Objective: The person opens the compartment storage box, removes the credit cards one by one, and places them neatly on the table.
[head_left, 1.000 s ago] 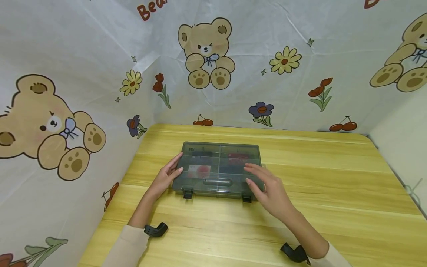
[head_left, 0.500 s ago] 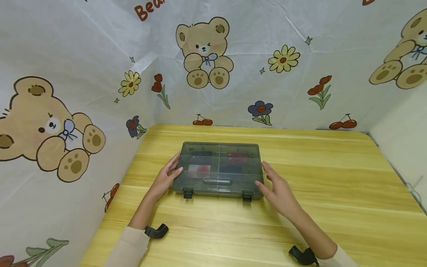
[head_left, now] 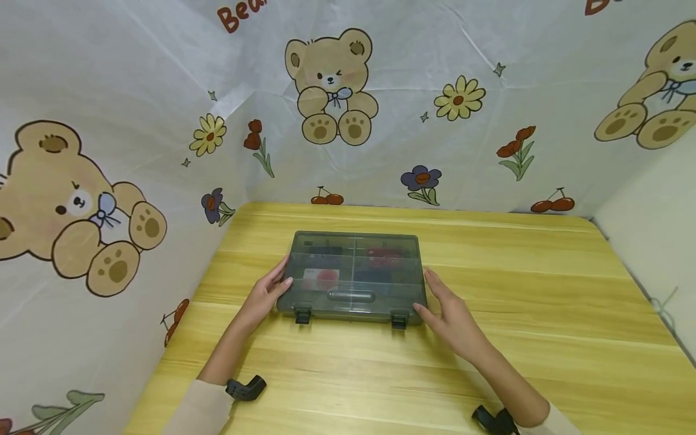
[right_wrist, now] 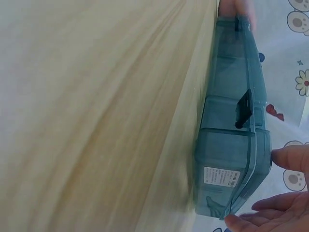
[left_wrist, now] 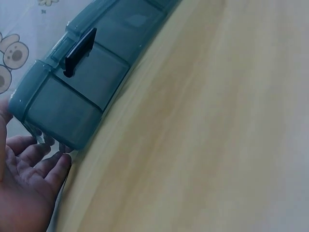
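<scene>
Since a second ago, right hand (head_left: 455,319) slides off the lid to the box (head_left: 353,275) side; left hand (head_left: 264,293) stays opposite, fingers straight, apparently touching, on the desk (head_left: 544,314).

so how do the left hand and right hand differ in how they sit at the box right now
The left hand lies at the left end of the closed box, fingertips up on the lid's edge; the right hand lies at the right end, fingers along the side wall near the front corner. The left hand is close to the left latch, the right hand to the right latch. Both have straight fingers and grip nothing, on the wooden table.
</scene>
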{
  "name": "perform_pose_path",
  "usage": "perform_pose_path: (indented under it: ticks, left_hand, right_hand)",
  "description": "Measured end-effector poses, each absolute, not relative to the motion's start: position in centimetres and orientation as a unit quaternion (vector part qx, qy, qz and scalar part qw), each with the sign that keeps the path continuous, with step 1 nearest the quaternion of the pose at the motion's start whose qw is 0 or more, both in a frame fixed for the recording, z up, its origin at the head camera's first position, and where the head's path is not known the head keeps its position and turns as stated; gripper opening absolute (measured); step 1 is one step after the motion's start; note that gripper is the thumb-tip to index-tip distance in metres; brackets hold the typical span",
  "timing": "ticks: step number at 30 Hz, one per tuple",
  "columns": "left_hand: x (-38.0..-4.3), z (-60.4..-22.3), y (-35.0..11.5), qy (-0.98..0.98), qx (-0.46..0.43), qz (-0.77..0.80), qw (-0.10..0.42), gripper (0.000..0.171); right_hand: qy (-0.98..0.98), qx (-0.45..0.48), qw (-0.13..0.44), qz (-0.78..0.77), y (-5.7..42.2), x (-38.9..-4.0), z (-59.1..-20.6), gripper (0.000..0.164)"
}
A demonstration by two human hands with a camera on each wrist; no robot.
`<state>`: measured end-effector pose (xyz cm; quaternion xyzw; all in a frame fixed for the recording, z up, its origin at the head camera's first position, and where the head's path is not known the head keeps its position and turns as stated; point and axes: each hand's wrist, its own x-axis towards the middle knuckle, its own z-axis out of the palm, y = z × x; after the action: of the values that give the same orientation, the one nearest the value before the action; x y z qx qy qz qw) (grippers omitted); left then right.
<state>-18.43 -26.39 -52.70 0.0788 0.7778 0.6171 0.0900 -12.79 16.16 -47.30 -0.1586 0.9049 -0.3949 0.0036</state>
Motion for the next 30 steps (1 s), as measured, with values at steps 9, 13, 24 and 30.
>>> perform_pose_path:
  ticks: [9,13,24,30]
  left_hand:
    - [-16.6,-51.7,-26.3,0.779,0.079,0.612,0.111,0.068]
    - [-16.1,-51.6,-26.1,0.775,0.089,0.613,0.121,0.068]
    - [-15.1,-51.4,-26.0,0.765,0.112,0.623,0.119,0.061]
    - [-14.5,-51.2,-25.8,0.756,0.123,0.635,0.102,0.056]
  right_hand:
    - [0.909,-0.143,0.062,-0.388,16.3,-12.6,-47.1,0.08]
    - [0.902,-0.14,0.076,-0.401,16.3,-12.5,-47.0,0.082]
    - [0.885,-0.134,0.058,-0.441,16.6,-12.0,-46.9,0.073]
    - [0.869,-0.143,0.043,-0.473,16.9,-11.9,-46.9,0.064]
